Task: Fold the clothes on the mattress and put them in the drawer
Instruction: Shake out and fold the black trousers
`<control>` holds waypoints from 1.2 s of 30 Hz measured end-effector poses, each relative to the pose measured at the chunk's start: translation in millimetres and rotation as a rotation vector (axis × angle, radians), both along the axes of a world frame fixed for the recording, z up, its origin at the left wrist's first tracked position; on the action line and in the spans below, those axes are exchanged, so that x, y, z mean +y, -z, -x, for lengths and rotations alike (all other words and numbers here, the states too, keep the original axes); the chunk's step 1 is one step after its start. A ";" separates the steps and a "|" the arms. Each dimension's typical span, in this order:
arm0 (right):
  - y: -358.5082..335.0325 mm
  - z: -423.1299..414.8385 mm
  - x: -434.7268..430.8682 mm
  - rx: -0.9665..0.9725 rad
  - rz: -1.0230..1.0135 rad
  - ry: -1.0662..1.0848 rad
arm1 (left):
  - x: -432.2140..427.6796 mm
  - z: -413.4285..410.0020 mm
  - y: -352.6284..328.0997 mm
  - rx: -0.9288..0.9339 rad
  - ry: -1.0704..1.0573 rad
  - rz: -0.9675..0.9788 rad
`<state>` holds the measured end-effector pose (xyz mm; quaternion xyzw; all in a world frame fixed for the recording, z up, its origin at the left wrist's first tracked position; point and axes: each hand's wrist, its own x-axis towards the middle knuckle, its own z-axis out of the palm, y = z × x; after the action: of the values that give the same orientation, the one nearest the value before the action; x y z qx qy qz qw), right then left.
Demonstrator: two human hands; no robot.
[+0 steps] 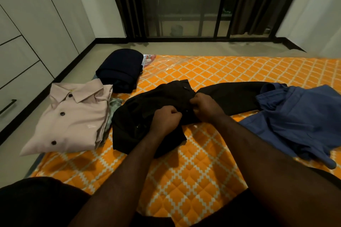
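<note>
A black shirt (145, 108) lies spread across the orange quilted mattress (193, 167), one sleeve stretched to the right. My left hand (166, 118) and my right hand (204, 106) both pinch the black fabric near its middle, close together, fingers curled. A folded pale pink shirt (73, 118) lies at the mattress's left edge. Behind it is a folded dark navy garment (121, 69). A blue garment (302, 118) lies unfolded on the right.
White cabinet drawers with a black handle (8, 108) line the left wall. Bare floor runs between them and the mattress. Dark curtains and a glass door (184, 3) stand at the back. My knees fill the bottom edge.
</note>
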<state>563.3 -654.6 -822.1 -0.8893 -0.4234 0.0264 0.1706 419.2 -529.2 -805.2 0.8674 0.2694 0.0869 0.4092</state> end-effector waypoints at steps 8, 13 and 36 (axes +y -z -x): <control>-15.0 23.2 -2.1 0.004 -0.106 -0.185 | 17.5 30.8 -47.8 -0.028 -0.098 0.483; -35.3 42.7 3.4 -0.086 -0.307 -0.186 | 16.2 62.1 -82.5 -0.013 -0.158 0.489; -77.9 119.6 18.4 -0.247 -0.670 -0.203 | 57.6 79.8 -78.5 -0.444 0.094 -0.121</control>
<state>443.7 -636.2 -744.2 -0.7341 -0.5120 -0.2046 0.3963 339.4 -471.7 -726.7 0.8615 0.1266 0.2723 0.4094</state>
